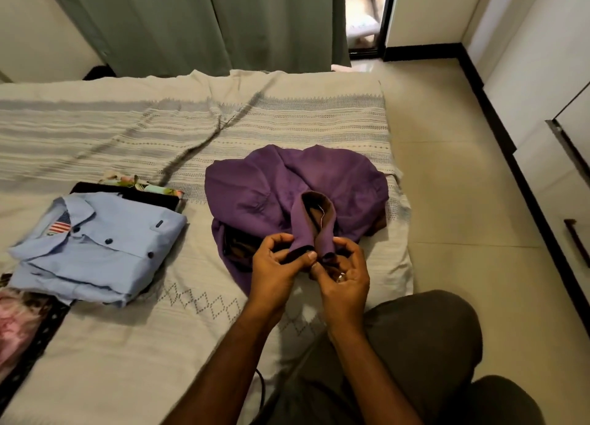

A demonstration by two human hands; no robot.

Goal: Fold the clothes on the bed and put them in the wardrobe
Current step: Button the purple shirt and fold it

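- The left hand (277, 262) and right hand (343, 273) both pinch the end of a sleeve (311, 230), fingers curled.
- The purple top (255, 188) lies crumpled on the bed (127, 345) (near its right edge).
- A folded blue shirt (95, 249) sits to the left.

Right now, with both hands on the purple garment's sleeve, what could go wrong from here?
1. The purple garment lies bunched near the bed's right edge; pulling the sleeve end that the left hand and right hand pinch could drag it off.
2. It is still crumpled, so folding now may set in creases.
3. The folded blue shirt tops a stack close by; spreading the garment leftward might disturb it.
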